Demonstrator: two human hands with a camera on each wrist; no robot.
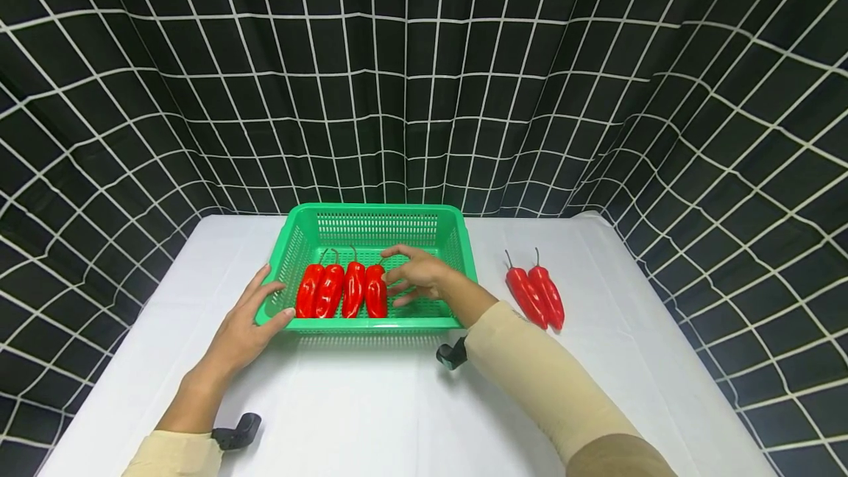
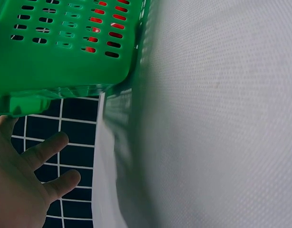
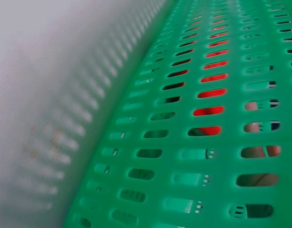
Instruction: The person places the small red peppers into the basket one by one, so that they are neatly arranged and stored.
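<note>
A green slotted basket (image 1: pixel 457 241) stands on the white table and holds several red peppers (image 1: pixel 344 290) side by side. My left hand (image 1: pixel 255 311) rests with straight fingers against the basket's near-left corner (image 2: pixel 65 61). My right hand (image 1: pixel 416 275) hovers inside the basket just right of the peppers, fingers spread and relaxed, holding nothing. Through the basket's front wall (image 3: pixel 184 156) the right wrist view shows red pepper (image 3: pixel 208 111) and fingertips (image 3: pixel 260 127). Two more red peppers (image 1: pixel 536 294) lie on the table to the right of the basket.
The white table (image 1: pixel 371 403) is ringed by a black curtain with a white grid (image 1: pixel 424 79). Its left edge (image 2: pixel 105 156) lies close to my left hand. Wrist-camera mounts (image 1: pixel 238 433) show by both forearms.
</note>
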